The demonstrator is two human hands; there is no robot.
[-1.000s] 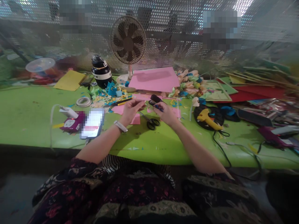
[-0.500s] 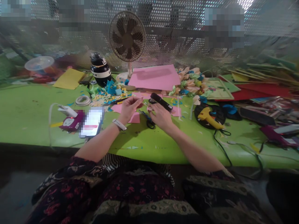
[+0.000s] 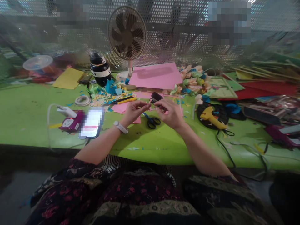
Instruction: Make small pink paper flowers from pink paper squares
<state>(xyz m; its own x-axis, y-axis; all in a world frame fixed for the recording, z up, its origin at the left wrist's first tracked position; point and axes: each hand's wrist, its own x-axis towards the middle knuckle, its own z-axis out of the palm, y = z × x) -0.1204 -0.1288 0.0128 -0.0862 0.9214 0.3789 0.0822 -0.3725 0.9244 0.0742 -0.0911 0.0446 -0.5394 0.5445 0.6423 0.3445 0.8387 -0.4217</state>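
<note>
Right hand [image 3: 172, 113] grips black stapler [image 3: 156, 97] above green bench [image 3: 28, 115]. Left hand [image 3: 134, 110] pinched at its near end; whether holding anything, unclear. Scissors [image 3: 151, 121] just below.

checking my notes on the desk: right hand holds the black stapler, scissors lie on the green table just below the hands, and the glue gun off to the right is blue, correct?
Not quite: the head view shows the glue gun is yellow, not blue. The rest holds: the right hand holds the black stapler, and the scissors lie on the green table just below the hands.
</note>
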